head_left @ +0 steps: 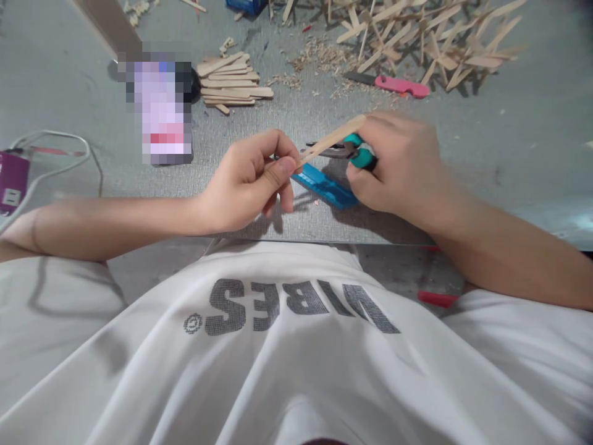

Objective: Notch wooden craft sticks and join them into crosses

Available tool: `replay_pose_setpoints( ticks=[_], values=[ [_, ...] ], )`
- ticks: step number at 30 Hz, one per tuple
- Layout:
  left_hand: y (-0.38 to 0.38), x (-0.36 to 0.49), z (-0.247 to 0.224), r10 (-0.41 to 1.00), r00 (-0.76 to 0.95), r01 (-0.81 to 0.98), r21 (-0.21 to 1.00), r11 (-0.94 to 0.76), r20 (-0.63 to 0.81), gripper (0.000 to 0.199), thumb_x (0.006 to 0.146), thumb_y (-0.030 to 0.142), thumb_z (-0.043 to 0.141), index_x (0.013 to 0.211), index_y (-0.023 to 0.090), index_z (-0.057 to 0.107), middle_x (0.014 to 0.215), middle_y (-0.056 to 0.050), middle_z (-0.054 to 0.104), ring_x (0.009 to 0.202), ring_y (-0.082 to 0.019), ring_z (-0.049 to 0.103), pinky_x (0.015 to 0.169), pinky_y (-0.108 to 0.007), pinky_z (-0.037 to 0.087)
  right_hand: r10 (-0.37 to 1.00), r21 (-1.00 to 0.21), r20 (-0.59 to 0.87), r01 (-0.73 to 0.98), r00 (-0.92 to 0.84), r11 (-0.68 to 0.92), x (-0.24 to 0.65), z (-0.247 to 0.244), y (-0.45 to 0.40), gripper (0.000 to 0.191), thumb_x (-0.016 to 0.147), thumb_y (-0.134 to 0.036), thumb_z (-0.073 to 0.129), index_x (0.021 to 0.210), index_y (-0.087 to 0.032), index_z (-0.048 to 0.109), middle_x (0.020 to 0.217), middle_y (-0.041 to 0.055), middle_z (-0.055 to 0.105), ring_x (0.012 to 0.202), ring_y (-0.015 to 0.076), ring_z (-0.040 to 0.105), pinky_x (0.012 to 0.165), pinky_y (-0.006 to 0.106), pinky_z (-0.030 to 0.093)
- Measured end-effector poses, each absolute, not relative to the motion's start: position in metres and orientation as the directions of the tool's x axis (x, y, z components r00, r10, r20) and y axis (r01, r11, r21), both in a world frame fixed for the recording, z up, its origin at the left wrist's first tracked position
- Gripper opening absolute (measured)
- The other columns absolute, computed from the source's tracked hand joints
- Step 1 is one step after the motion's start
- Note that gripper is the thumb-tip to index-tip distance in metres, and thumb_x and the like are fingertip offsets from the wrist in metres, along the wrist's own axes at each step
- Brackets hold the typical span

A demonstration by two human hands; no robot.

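Note:
Between thumb and fingers, my left hand [252, 179] pinches the lower end of a flat wooden stick [331, 141], which slants up to the right. My right hand [398, 164] is wrapped round the teal-and-black handles of pliers [359, 151]; its fingers also touch the upper end of the stick. The pliers' jaws point left, beside the stick. Below them a blue plastic tool [324, 185] lies on the grey table [486, 154]. Part of my right hand is blurred.
A fanned stack of wooden sticks [236, 83] lies near a pixelated phone [164, 117]. Farther back are a pink-handled knife [401, 85], wood shavings [324, 55] and a heap of crossed sticks [430, 37]. A purple box [13, 179] and a white cable [60, 136] are at left.

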State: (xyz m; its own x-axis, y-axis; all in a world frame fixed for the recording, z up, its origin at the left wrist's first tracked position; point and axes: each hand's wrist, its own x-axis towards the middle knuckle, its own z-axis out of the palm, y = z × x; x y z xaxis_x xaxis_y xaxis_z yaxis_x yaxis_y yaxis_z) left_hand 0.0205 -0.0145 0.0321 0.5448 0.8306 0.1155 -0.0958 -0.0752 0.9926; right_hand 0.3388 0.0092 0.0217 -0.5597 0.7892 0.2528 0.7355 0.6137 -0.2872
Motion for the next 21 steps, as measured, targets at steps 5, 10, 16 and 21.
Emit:
replay_pose_setpoints(
  ticks=[5, 10, 16, 21],
  values=[
    [-0.018, 0.019, 0.032, 0.804, 0.595, -0.079, 0.996, 0.032, 0.021, 0.044, 0.12, 0.057, 0.093, 0.109, 0.029, 0.061, 0.076, 0.002, 0.087, 0.052, -0.016, 0.076, 0.051, -0.026, 0.057, 0.764, -0.197, 0.333, 0.751, -0.553, 0.63, 0.336, 0.019, 0.009, 0.038, 0.107, -0.042, 0.067, 0.143, -0.033, 0.074, 0.134, 0.013, 0.083, 0.127, 0.0429, 0.082, 0.106, 0.063, 0.068],
    [-0.024, 0.026, 0.025, 0.8, 0.6, -0.128, 0.989, 0.08, 0.013, 0.048, 0.122, 0.066, 0.089, 0.112, 0.031, 0.058, 0.08, 0.003, 0.089, 0.057, -0.019, 0.083, 0.054, -0.027, 0.062, 0.722, -0.21, 0.432, 0.718, -0.54, 0.663, 0.334, 0.008, 0.011, 0.039, 0.108, -0.05, 0.065, 0.144, -0.035, 0.072, 0.133, 0.0094, 0.08, 0.123, 0.0415, 0.08, 0.105, 0.063, 0.067],
    [-0.038, 0.037, 0.015, 0.817, 0.577, -0.14, 0.984, 0.114, -0.013, 0.049, 0.127, 0.071, 0.079, 0.116, 0.031, 0.055, 0.087, 0.004, 0.091, 0.065, -0.018, 0.089, 0.057, -0.024, 0.065, 0.776, -0.327, 0.38, 0.712, -0.503, 0.621, 0.316, 0.008, 0.003, 0.029, 0.109, -0.039, 0.065, 0.138, -0.036, 0.069, 0.135, 0.0148, 0.08, 0.128, 0.0443, 0.077, 0.113, 0.065, 0.063],
    [-0.04, 0.043, 0.01, 0.827, 0.545, -0.232, 0.973, -0.011, 0.14, 0.062, 0.123, 0.09, 0.072, 0.117, 0.031, 0.057, 0.095, 0.001, 0.09, 0.084, -0.024, 0.097, 0.064, -0.031, 0.076, 0.728, -0.396, 0.351, 0.611, -0.59, 0.686, 0.308, 0.011, 0.002, 0.025, 0.119, -0.05, 0.055, 0.128, -0.03, 0.067, 0.121, 0.0168, 0.08, 0.11, 0.0427, 0.076, 0.097, 0.061, 0.063]
  ],
)
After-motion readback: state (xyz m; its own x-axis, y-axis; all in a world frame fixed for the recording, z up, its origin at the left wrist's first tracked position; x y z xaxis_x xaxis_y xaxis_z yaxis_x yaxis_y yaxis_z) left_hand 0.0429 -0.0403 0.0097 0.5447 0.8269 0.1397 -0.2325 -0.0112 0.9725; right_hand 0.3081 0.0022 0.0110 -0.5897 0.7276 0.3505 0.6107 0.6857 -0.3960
